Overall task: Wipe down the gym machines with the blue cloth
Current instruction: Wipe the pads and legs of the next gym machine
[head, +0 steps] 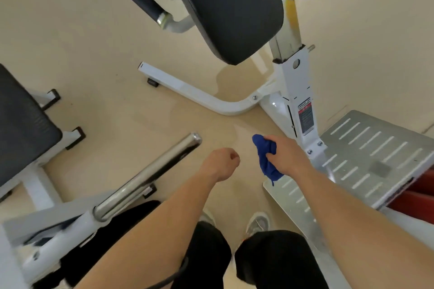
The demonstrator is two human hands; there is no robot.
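Between wipes, the right hand (285, 156) grips the bunched blue cloth (266, 157) mid-frame, left hand (222, 163) clenched empty, white frame post (297, 91) likely next.

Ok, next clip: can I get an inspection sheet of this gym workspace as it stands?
Surface: beige floor, smooth and slightly glossy.
Job's things: blue cloth bunched beside the white post; black pad and slotted metal footplate on that machine.
Clutter: nothing seen.
Hands: right hand grips the cloth; left hand is a closed fist holding nothing.
Cables: thin dark cord by the left leg.
Surroundings: second machine's black seat and chrome bar at left; red parts at far right.
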